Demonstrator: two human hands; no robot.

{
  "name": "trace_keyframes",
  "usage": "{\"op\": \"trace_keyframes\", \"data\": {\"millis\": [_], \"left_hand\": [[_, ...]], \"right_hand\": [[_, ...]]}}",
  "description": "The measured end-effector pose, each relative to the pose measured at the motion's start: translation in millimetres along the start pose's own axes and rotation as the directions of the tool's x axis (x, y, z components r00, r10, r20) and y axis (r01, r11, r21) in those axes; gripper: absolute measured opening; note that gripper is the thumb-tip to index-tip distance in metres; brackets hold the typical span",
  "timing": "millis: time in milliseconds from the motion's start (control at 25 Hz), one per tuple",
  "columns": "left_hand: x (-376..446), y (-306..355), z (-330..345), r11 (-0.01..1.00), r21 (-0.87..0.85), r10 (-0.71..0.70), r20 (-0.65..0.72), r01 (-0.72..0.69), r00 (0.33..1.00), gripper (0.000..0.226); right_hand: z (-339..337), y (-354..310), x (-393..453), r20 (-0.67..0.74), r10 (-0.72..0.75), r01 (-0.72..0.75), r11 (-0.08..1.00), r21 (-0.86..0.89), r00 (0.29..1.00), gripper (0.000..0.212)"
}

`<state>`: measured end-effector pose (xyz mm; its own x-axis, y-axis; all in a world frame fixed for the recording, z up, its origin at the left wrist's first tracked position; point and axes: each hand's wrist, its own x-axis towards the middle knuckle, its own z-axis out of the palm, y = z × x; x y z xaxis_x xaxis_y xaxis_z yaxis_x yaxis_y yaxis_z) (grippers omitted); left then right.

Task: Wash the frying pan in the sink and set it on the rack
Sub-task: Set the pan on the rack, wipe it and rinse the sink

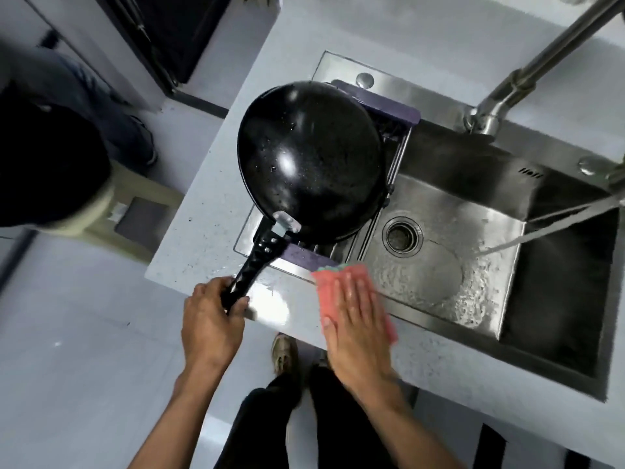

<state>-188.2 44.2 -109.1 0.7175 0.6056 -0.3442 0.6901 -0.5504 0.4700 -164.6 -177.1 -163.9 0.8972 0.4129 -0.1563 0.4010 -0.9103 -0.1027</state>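
Counter point(209, 184): pale, speckled, wet by the front edge. Sink point(558, 299): steel basin, water pooled around the drain point(402, 234). Tap point(527, 76) stands at the back; a thin stream crosses the basin's right part. Pan point(311, 160): black, upside down, beaded with droplets, lying on the rack point(399, 130) over the sink's left end, handle point(257, 262) pointing toward the person. Left hand point(211, 319) grips the handle's end, fingers curled round it. Right hand point(358, 319) lies flat, fingers straight, pressing a pink cloth point(326, 292) onto the sink's front rim.
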Motion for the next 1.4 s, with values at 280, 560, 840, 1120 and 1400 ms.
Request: {"op": "trace_keyframes", "data": {"millis": [280,560,840,1120,1400], "left_hand": [[-4,16,-34,0.998,0.033,0.046,-0.005,-0.046,0.999,0.028],[12,6,-53,0.992,0.011,0.122,0.104,-0.124,0.987,0.025],[38,-10,-60,0.987,-0.136,0.126,0.313,-0.087,0.941,0.015],[66,-35,-48,0.901,0.012,0.409,0.307,-0.433,0.86,0.025],[105,-28,-41,0.799,0.398,0.439,0.123,-0.45,0.89,0.031]], "right_hand": [[-11,-122,39,0.08,0.123,-0.138,0.968,0.21,0.989,0.071],[-17,-86,43,0.061,-0.253,0.249,0.966,0.072,0.965,0.069],[-29,-99,62,-0.06,-0.159,0.169,0.951,0.259,0.985,0.045],[-86,-116,141,0.653,0.484,-0.752,0.017,0.659,0.582,0.044],[-78,-117,147,0.496,0.561,-0.721,0.298,0.626,0.663,0.048]]}}
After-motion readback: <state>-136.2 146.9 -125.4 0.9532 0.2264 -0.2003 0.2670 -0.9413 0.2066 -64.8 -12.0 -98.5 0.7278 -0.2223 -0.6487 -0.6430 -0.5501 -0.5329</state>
